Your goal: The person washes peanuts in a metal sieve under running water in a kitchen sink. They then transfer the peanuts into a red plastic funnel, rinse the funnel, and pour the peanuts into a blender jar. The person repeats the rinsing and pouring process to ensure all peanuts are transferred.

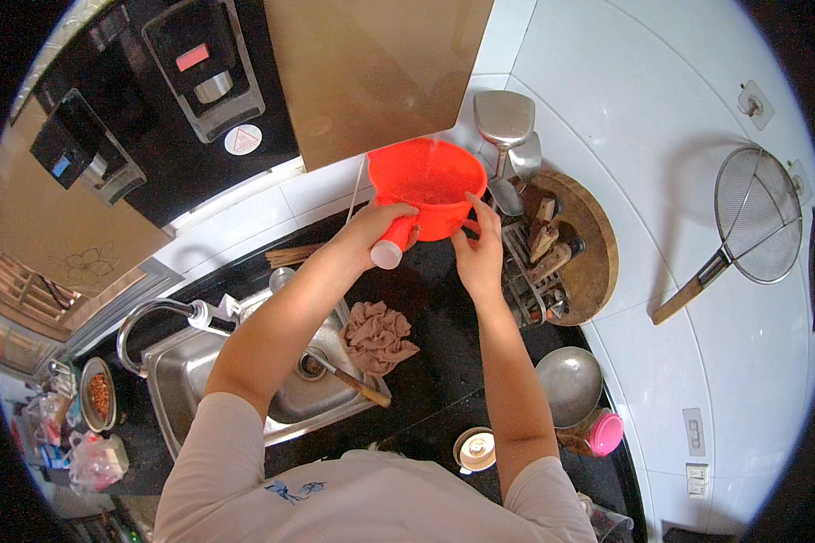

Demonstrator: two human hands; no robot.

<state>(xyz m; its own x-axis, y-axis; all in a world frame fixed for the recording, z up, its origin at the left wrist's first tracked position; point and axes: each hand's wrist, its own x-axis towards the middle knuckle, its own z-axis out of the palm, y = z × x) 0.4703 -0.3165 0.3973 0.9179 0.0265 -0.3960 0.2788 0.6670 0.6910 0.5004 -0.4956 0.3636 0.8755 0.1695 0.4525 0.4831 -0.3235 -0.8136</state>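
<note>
A bright red plastic water dipper [433,220] is held up over the far side of the black counter, its bowl facing me. My left hand [377,232] wraps round its short handle, whose pale round end sticks out toward me. With my right hand [480,255] I grip the right side of the bowl, fingertips at the rim and thumb underneath. Some small specks show inside the bowl; I cannot make out what they are. Below my hands a crumpled brown cloth [377,337] lies beside the sink.
At left is a steel sink [167,398] with a curved faucet [136,330] and a wooden-handled tool [358,386]. A utensil rack [527,299] and round wooden board [598,244] stand at right. A strainer [759,213] hangs on the wall; a cabinet [371,72] overhangs the dipper.
</note>
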